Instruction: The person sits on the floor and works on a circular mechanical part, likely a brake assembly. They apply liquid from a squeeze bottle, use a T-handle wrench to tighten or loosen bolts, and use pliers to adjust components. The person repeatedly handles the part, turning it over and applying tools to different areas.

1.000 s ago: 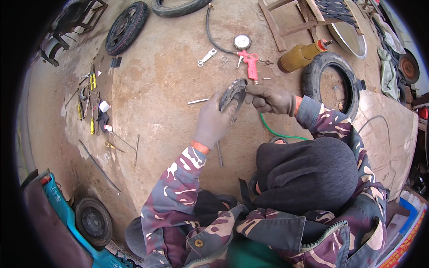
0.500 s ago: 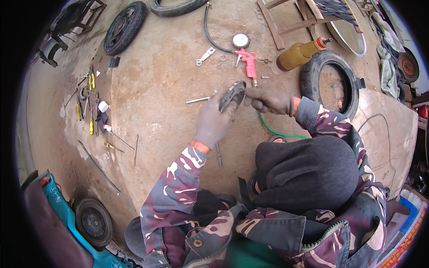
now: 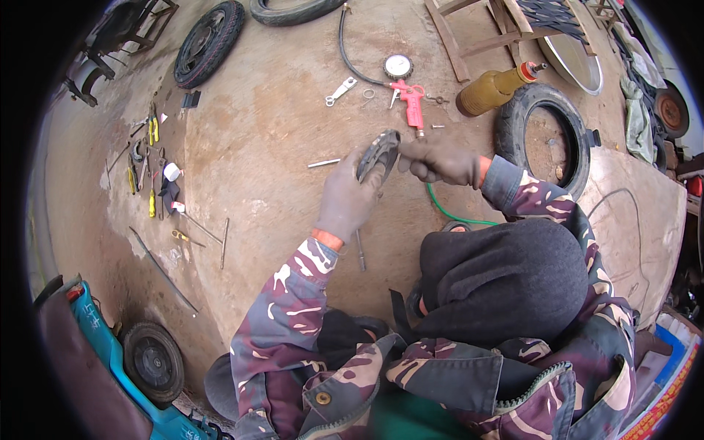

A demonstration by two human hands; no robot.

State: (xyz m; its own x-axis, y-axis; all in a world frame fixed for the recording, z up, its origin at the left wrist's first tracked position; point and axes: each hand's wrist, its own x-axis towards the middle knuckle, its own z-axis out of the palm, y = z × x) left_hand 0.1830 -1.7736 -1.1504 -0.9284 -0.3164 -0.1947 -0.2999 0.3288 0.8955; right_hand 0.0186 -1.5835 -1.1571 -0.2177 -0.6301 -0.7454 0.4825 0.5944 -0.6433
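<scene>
My gloved left hand (image 3: 345, 194) is closed around a curved dark ring-shaped part (image 3: 376, 154), held up on edge with the thumb across its lower side. My gloved right hand (image 3: 440, 163) is at the part's right edge, fingers curled, thumb and forefinger together; whatever they pinch is too small to make out. Beyond them lie a pink inflator gun (image 3: 412, 110) with a round gauge (image 3: 398, 67), a silver wrench-like tool (image 3: 342, 91) and a metal bar (image 3: 323, 163). A green hose (image 3: 455, 216) runs behind my right wrist.
Scattered hand tools (image 3: 152, 125) lie to the left, a teal scooter (image 3: 103, 337) at lower left. A loose tyre (image 3: 513, 125), a yellow-brown bottle (image 3: 477, 97), a wooden frame (image 3: 458, 55) and a metal basin (image 3: 587, 81) are at right; a mounted wheel (image 3: 205, 44) lies at upper left.
Both hands and the ring-shaped part have shifted very slightly leftward. The grip looks the same, and the things on the floor lie as before.
</scene>
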